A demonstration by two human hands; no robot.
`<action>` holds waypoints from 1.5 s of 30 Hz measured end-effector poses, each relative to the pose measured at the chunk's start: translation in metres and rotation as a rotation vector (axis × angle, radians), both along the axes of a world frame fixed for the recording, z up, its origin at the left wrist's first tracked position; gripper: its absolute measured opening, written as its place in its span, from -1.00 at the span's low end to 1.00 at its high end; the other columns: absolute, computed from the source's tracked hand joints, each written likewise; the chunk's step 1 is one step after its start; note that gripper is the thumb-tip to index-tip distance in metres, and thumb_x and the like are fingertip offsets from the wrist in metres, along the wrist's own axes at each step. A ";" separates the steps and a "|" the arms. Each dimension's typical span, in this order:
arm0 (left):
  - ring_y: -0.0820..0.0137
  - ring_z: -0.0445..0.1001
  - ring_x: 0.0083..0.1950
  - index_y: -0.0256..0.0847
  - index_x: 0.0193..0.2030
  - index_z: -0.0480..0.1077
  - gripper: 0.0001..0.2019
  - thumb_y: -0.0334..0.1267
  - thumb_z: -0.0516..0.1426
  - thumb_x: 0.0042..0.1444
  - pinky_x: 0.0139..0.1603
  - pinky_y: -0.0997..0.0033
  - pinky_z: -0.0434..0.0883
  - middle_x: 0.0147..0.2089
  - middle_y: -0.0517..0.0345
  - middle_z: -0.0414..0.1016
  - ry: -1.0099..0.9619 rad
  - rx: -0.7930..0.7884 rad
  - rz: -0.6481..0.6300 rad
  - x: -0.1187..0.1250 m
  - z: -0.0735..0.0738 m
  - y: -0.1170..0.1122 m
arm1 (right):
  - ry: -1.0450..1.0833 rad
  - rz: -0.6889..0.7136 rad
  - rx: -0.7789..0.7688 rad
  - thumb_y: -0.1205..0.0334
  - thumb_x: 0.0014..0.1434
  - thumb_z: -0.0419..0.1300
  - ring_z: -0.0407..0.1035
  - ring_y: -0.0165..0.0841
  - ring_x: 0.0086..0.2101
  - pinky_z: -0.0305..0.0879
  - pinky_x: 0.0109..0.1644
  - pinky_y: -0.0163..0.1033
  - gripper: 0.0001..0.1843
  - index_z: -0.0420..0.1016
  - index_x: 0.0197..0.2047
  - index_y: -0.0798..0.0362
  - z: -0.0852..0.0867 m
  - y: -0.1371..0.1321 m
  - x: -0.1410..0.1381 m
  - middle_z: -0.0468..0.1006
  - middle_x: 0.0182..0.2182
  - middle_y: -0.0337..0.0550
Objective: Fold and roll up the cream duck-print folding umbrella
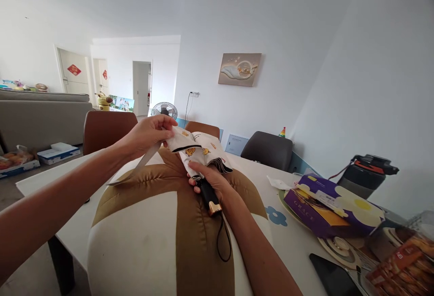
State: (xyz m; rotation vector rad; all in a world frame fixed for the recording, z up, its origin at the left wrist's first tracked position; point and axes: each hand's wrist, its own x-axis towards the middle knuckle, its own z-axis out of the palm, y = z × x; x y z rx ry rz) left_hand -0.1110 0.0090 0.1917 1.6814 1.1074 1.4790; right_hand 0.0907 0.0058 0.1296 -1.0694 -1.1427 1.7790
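Holding the folded umbrella [206, 150] above a brown-and-white cushion [135, 246] on the worktop [79, 217], the person has its long axis pointing away and slightly left, handle end nearest the body. The right hand [212, 177] curls around it where canopy meets handle; the left hand [154, 134], beyond to the left, pinches a loose fabric fold. White cloth carries yellow cartoon prints; the black handle [207, 194] ends in gold-coloured trim and a cord loop [224, 253].

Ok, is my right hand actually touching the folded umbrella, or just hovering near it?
Touching. The head view shows your right hand closed around the umbrella near the top of its black handle, thumb against the patterned fabric.
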 end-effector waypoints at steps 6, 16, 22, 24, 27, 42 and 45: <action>0.59 0.20 -0.53 -0.20 -0.34 0.49 -0.75 -0.35 0.25 -0.28 -0.62 0.58 0.15 -0.39 0.20 0.34 0.059 -0.266 0.069 -0.030 -0.033 -0.027 | 0.150 0.114 0.020 -0.22 0.16 0.08 0.23 -0.50 -0.67 0.13 -0.76 -0.45 -0.52 0.35 -0.26 0.09 -0.001 0.009 0.003 0.39 -0.56 -0.25; 0.35 0.42 -0.35 -0.12 -0.19 0.52 -0.69 -0.22 0.14 -0.15 -0.39 0.43 0.35 -0.27 0.14 0.47 0.584 -0.270 0.070 -0.040 -0.054 -0.014 | 0.074 -0.015 0.125 0.34 -0.03 0.27 0.18 -0.55 -0.68 0.11 -0.77 -0.48 -0.82 0.33 -0.36 0.14 -0.010 0.006 0.000 0.33 -0.61 -0.31; 0.12 0.33 0.14 -0.17 0.02 0.40 -0.59 -0.15 0.02 0.04 0.13 0.16 0.26 0.12 0.00 0.40 0.741 0.059 0.264 0.002 -0.026 -0.005 | 0.010 -0.105 0.235 0.32 -0.13 0.27 0.16 -0.49 -0.72 0.11 -0.81 -0.41 -0.81 0.31 -0.45 0.11 -0.011 0.007 -0.005 0.32 -0.71 -0.31; 0.10 0.29 0.20 -0.26 0.17 0.26 -0.49 -0.08 -0.05 0.12 0.15 0.12 0.25 0.20 -0.13 0.31 0.623 0.025 0.268 0.034 -0.024 0.002 | -0.014 -0.134 0.249 0.31 -0.15 0.27 0.15 -0.47 -0.74 0.13 -0.81 -0.38 -0.82 0.32 -0.47 0.11 -0.011 0.006 -0.005 0.30 -0.76 -0.32; 0.07 -0.12 0.42 -0.44 0.28 0.05 -0.36 -0.08 0.00 0.13 0.34 0.11 -0.02 0.40 -0.28 -0.07 0.532 0.067 0.271 0.082 -0.026 0.022 | -0.034 -0.172 0.284 0.26 -0.15 0.28 0.12 -0.47 -0.79 0.13 -0.81 -0.35 -0.82 0.33 -0.49 0.10 -0.011 0.002 -0.003 0.29 -0.80 -0.33; 0.27 0.47 -0.27 -0.24 -0.24 0.38 -0.55 0.16 0.06 0.05 -0.25 0.33 0.44 -0.32 -0.03 0.45 -0.540 -0.359 -0.311 0.144 -0.030 0.061 | 0.327 -0.107 0.327 0.10 -0.06 0.23 0.12 -0.55 -0.78 0.05 -0.78 -0.46 -0.73 0.27 -0.49 0.09 -0.011 0.005 0.024 0.28 -0.75 -0.33; 0.26 0.47 -0.20 -0.22 -0.24 0.41 -0.49 0.24 0.00 0.07 -0.22 0.38 0.43 -0.31 -0.01 0.47 -0.582 -0.381 -0.268 0.140 -0.039 0.056 | 0.353 -0.070 0.342 0.07 -0.06 0.23 0.10 -0.55 -0.77 0.04 -0.77 -0.45 -0.72 0.27 -0.48 0.08 -0.009 0.007 0.025 0.27 -0.74 -0.33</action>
